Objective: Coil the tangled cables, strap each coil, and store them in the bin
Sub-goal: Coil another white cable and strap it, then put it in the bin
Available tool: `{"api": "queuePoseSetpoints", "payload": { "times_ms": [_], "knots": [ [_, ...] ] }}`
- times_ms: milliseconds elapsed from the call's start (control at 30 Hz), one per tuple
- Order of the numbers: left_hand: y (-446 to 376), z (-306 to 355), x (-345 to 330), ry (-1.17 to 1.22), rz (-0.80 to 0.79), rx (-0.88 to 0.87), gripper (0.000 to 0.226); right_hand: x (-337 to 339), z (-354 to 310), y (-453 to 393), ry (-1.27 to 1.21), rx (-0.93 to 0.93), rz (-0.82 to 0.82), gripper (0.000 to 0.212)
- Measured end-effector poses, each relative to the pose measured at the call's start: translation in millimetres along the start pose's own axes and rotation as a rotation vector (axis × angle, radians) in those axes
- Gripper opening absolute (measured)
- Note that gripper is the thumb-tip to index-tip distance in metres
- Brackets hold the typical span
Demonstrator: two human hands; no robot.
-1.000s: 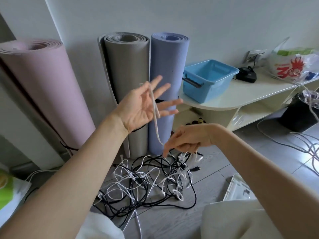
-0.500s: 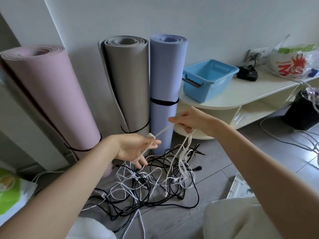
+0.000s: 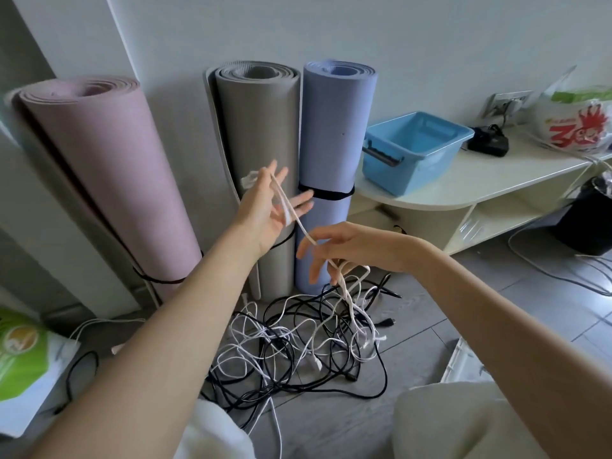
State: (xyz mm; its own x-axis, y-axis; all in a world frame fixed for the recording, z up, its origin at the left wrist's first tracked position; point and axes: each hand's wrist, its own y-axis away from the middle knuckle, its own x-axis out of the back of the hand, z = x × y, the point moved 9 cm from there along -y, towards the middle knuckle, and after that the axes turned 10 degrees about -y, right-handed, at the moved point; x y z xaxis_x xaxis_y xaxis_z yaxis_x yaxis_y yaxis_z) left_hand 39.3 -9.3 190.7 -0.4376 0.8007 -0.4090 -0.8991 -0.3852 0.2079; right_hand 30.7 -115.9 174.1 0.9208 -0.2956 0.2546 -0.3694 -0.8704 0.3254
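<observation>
A tangle of black and white cables [image 3: 298,346] lies on the grey floor in front of me. My left hand [image 3: 265,207] is raised above it, palm toward me and fingers spread, with a white cable [image 3: 291,210] looped over the fingers; its plug end pokes out behind the hand. The strand runs down to my right hand [image 3: 341,250], which pinches it just above the pile while more of it trails into the tangle. The empty blue bin [image 3: 381,167] stands on the cream shelf unit [image 3: 480,180] to the right.
Three rolled mats, pink [image 3: 109,180], grey [image 3: 261,127] and blue [image 3: 334,134], lean on the wall behind the pile. A black charger [image 3: 488,144] and a plastic bag [image 3: 576,124] sit on the shelf. More loose cable [image 3: 563,279] runs over the floor at right.
My left hand rose from near the pile and spread its fingers, with the white cable over them. My right hand dropped from shelf height toward the tangle, drawing the strand down.
</observation>
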Motion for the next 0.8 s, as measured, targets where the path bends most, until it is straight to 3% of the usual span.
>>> {"api": "queuePoseSetpoints", "payload": {
  "times_ms": [67, 200, 300, 400, 533, 700, 800],
  "knots": [
    [7.7, 6.8, -22.3, 0.113, -0.145, -0.029, 0.046, -3.2, 2.6, -1.6, -0.021, -0.001, -0.014, 0.020],
    [21.6, 6.9, -58.6, 0.012, -0.388, 0.055, 0.044, -4.4, 13.2, -0.5, 0.015, -0.043, -0.051, 0.037],
    [38.9, -9.0, -66.8, -0.264, -0.583, 0.178, 0.044, 24.4, 23.5, 3.8, 0.320, -0.093, 0.110, 0.043],
    [67.3, -41.2, -53.8, -0.614, -0.813, 0.361, 0.039, 54.9, 21.4, 13.1, 0.499, -0.073, 0.250, 0.022],
    [80.6, -60.2, -8.6, -0.861, -0.788, 0.553, 0.041, 70.1, 11.1, 26.2, 0.403, -0.018, 0.305, 0.033],
    [77.3, -67.3, 16.7, -0.984, -0.717, 0.583, 0.045, 53.4, 5.7, 27.8, 0.188, 0.036, 0.193, 0.026],
    [73.8, -69.8, 15.4, -1.038, -0.705, 0.586, 0.044, 66.6, 4.6, 27.8, 0.152, 0.022, 0.364, 0.025]
  ]
}}
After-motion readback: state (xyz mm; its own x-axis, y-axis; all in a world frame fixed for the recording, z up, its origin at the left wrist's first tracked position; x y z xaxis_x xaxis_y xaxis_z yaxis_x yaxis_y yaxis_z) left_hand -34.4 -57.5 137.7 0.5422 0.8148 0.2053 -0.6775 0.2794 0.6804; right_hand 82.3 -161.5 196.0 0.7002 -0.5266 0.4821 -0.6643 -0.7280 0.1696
